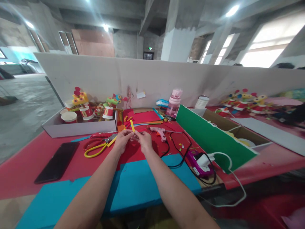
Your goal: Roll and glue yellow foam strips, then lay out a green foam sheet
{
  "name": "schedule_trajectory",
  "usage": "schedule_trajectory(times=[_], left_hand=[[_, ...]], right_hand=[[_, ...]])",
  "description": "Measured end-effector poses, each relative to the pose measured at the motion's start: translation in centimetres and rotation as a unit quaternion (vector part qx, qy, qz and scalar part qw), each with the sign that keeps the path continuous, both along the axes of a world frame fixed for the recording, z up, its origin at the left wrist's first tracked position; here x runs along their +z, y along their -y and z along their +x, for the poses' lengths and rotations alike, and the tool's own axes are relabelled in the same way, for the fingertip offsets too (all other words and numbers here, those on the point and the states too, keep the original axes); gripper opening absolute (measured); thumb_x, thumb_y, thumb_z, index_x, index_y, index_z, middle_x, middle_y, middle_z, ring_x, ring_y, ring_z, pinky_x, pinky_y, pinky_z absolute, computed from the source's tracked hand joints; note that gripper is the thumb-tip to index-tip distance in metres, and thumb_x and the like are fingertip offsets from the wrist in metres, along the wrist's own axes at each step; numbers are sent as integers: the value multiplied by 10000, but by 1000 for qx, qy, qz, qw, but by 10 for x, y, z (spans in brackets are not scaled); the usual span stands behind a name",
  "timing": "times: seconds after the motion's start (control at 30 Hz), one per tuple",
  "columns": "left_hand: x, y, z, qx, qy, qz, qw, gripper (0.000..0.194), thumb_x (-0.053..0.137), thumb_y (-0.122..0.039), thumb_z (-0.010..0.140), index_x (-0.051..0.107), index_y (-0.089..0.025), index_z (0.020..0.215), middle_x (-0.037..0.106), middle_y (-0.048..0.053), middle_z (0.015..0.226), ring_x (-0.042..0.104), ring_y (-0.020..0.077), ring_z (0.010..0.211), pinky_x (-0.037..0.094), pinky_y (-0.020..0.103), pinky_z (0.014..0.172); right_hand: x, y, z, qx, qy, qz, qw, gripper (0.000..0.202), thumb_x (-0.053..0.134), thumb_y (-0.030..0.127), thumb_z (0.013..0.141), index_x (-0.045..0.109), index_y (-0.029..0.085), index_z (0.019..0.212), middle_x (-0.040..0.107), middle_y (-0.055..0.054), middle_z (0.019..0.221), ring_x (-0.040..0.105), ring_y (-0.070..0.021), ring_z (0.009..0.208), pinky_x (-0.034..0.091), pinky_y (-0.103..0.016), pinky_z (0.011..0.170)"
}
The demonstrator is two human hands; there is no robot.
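My left hand (122, 140) and my right hand (143, 140) meet over the red table, fingertips pinched together on a yellow paper strip (132, 125). One end of it sticks up between the hands; the folded part, if any, is hidden by my fingers. Another yellow length (112, 141) slants out from beneath my left hand; whether it joins the first I cannot tell. Beside my left hand lie scissors with yellow handles (95, 153) and a red-handled tool (91, 140). To the right of my right hand rests a pink glue gun (160, 132) with a black cord.
A white box (79, 129) at left holds paper cups and paper-cup figures. A black phone (57, 163) lies nearer. Right are a purple power strip (200, 163) with a white plug and a green-sided box (212, 136). Blue sheet (140, 183) covers the front edge; a pink bottle (174, 101) stands behind.
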State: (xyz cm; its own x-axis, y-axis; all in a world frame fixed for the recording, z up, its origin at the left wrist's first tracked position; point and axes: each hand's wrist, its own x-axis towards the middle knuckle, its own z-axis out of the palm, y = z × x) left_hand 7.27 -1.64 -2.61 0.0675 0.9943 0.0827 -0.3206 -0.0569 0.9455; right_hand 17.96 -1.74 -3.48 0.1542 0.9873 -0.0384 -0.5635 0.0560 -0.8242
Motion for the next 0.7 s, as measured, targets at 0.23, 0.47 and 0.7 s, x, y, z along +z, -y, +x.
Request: schedule_trajectory(times=[0.23,0.47,0.7], left_hand=[[-3,-3,-1,46,0,3,999,348,838,-364,482,640,-122,637,599,6,541,504,88,485,390,216,507],[-1,-2,-3,12,1,-6,1000,345,829,-373,520,661,-117,678,626,20,588,526,90,514,409,216,536],[-1,-4,-4,30,21,-11,999,338,841,-355,490,662,-120,655,616,14,561,520,90,499,397,216,524]], right_hand=[[4,3,1,39,14,-9,999,232,764,291,645,582,152,611,659,-18,544,643,-138,517,563,-271,599],[4,4,2,34,32,23,999,205,764,279,597,612,143,591,658,-12,536,619,-141,468,546,-274,563],[6,3,5,48,28,19,998,121,713,212,613,606,157,624,661,7,551,631,-131,512,540,-258,599]])
